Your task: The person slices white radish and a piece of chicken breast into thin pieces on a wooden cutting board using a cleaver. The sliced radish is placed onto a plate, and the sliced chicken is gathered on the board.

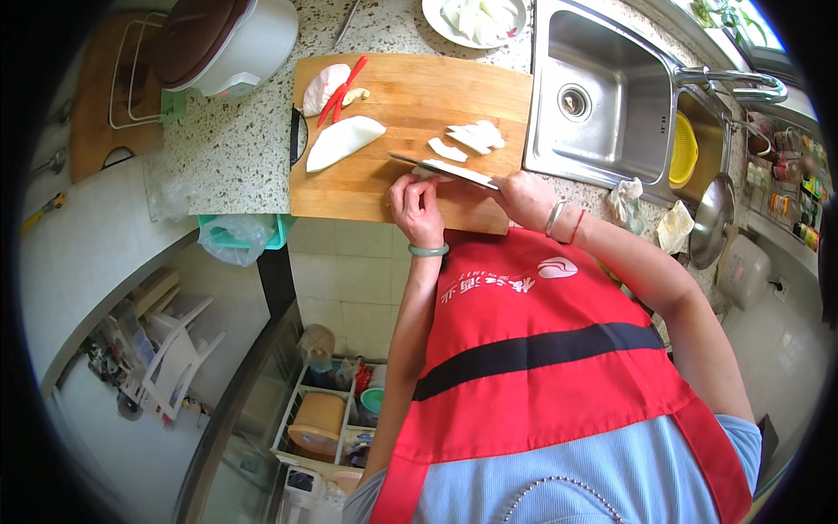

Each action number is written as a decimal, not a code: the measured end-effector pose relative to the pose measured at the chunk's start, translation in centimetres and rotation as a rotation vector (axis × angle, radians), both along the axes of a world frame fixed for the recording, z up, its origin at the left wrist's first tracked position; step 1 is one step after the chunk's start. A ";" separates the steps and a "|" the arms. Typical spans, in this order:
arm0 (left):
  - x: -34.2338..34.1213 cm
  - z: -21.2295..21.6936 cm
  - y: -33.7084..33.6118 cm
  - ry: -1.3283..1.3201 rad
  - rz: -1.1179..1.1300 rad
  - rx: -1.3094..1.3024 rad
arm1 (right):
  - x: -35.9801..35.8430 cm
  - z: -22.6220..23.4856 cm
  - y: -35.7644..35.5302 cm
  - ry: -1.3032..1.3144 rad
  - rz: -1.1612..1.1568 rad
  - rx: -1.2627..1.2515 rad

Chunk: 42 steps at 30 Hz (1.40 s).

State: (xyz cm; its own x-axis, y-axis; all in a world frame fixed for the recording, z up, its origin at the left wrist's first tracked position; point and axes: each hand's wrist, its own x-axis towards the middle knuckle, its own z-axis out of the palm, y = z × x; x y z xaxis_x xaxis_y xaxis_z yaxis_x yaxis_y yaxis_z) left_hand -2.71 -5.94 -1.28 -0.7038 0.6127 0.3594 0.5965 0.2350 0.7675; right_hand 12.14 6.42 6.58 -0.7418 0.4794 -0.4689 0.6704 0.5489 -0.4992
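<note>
Head view: white plate of pale vegetable pieces.

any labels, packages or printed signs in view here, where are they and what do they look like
Apron print: on the chest of the red apron, pale lettering beside a white oval emblem.
Bottles and jars: on a rack at the far right, past the sink, small, with colourful labels too blurred to make out.
Plastic bag: in a teal basket under the counter edge, clear, crumpled, no print visible.
No screens show.

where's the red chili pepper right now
The thin red chili pepper lies at the far left corner of the wooden cutting board, resting across a pale white vegetable chunk.
</note>
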 end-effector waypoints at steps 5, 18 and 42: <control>0.6 -0.1 0.1 -0.085 0.029 0.037 | 0.1 1.3 0.9 0.101 0.021 0.081; 0.4 -0.7 0.0 -0.112 0.037 0.050 | 0.8 4.9 0.7 0.078 0.012 -0.100; 0.0 0.0 -0.3 -0.053 0.005 0.040 | -0.8 -0.3 0.1 0.042 0.010 -0.012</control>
State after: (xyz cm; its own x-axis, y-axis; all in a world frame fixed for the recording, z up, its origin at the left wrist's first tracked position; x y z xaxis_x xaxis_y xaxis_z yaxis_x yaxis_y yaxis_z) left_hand -2.76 -6.22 -1.26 -0.7253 0.5952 0.3460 0.5540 0.2064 0.8065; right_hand 11.31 6.50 6.32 -0.7655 0.4667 -0.4430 0.6434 0.5492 -0.5333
